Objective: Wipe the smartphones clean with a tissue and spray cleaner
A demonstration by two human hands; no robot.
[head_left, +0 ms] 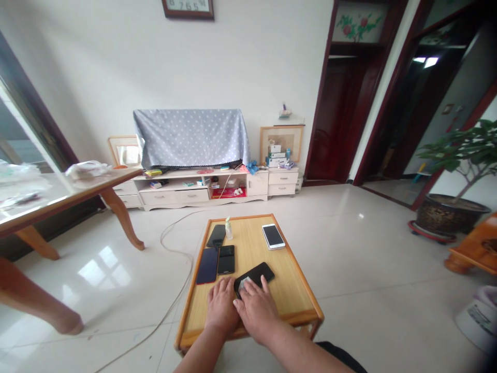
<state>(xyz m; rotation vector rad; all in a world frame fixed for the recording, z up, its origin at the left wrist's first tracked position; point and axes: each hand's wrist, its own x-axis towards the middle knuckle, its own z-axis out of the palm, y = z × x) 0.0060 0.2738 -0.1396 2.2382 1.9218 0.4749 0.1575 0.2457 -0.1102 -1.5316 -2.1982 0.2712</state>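
A black smartphone (262, 273) lies at a slant on the small wooden table (248, 233), near its front. My right hand (256, 308) is over the phone's lower end, its fingertips pressing a small white wipe (244, 283) against the screen. Beside that same end rests my left hand (222, 305), fingers stretched forward and touching the phone's left edge; its thumb is partly hidden by the right hand. Left of the phone lie a dark blue phone (207, 266), a black phone (226, 259) and another dark phone (216, 235). A small clear spray bottle (229, 229) stands upright beside them.
A white phone (274, 236) lies at the table's far right. A cable (171, 305) runs over the floor on the left, by a larger table (116, 181). Beyond stands a white TV cabinet (174, 197); a potted plant (446, 215) is at the right.
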